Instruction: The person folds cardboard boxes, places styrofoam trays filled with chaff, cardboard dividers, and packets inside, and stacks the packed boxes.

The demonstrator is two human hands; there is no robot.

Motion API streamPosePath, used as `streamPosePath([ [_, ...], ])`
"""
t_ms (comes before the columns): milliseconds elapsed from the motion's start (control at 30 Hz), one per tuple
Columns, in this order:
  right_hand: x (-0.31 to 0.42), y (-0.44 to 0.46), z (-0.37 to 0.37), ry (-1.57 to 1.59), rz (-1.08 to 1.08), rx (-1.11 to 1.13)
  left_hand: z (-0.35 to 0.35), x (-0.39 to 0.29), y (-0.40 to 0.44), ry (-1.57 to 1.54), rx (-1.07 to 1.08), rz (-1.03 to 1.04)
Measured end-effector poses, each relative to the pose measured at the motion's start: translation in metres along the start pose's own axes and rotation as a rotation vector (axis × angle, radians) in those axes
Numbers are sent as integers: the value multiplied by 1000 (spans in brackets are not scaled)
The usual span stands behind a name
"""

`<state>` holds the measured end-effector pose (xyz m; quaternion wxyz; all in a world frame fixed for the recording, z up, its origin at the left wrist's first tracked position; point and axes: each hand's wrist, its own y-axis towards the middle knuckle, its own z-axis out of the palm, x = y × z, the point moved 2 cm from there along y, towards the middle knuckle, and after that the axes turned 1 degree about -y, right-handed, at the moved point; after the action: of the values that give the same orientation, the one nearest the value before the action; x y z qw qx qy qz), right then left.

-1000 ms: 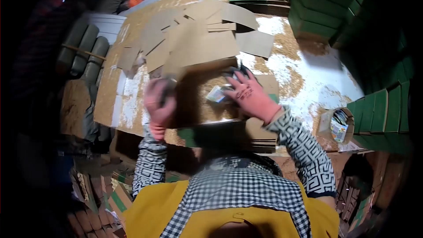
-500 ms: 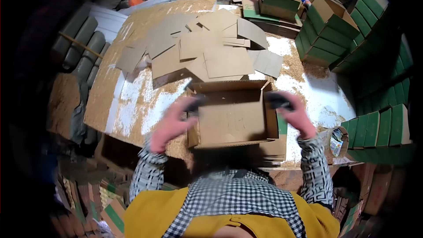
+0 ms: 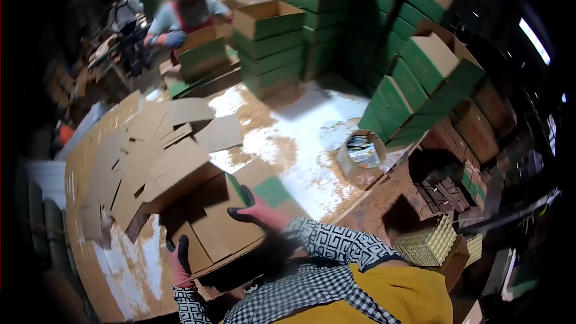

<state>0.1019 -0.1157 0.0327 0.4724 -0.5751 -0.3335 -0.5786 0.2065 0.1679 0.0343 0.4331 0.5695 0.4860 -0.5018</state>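
Note:
An open cardboard box [image 3: 228, 225] sits at the near edge of the table, tilted in view, with brown panels inside and a strip of green on its right side. My left hand [image 3: 179, 261], in a pink glove with dark fingertips, grips the box's near left side. At the right side, my right hand [image 3: 261, 211] in a matching glove has its thumb over the edge and its other fingers on the outer wall. Loose cardboard sheets [image 3: 144, 150] lie in a heap just beyond the box. Flat green-and-brown cardboard [image 3: 273, 187] shows beside my right hand.
Stacked green boxes [image 3: 270, 54] stand at the back, and more green boxes [image 3: 414, 84] rise on the right. A round tub [image 3: 354, 165] with packets sits near the table's right edge. Egg trays [image 3: 429, 243] lie lower right. A co-worker [image 3: 189, 15] handles a box across the table.
My view has swung to the right. Both hands, apart from the box's sides or only loosely near them before, are now on it, and the box appears turned.

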Motion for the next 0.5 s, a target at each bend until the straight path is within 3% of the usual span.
streamPosePath([
  [67, 30, 10, -60, 67, -314, -107, 51, -52, 6, -92, 96, 145],
  [133, 178, -60, -127, 124, -420, -165, 132, -115, 14, -277, 303, 272],
  [167, 231, -88, -172, -318, -529, -369, 178, -147, 16, -369, 423, 314],
  [200, 274, -133, -210, -365, -486, -524, 230, -182, 16, -458, 570, 350],
  [267, 332, -207, -319, -533, -780, -677, 344, -246, 0, -566, 877, 424],
  [333, 373, -288, -434, -621, -945, -816, 456, -304, -41, -451, 1092, 682],
  [367, 389, -326, -488, -648, -1010, -861, 499, -342, -73, -245, 989, 1083],
  [400, 402, -356, -534, -664, -1058, -902, 537, -372, -107, -49, 877, 1317],
  [467, 425, -395, -606, -627, -1093, -1042, 599, -405, -152, 159, 685, 1640],
  [500, 431, -401, -629, -582, -1085, -1148, 629, -401, -161, 140, 704, 1611],
])
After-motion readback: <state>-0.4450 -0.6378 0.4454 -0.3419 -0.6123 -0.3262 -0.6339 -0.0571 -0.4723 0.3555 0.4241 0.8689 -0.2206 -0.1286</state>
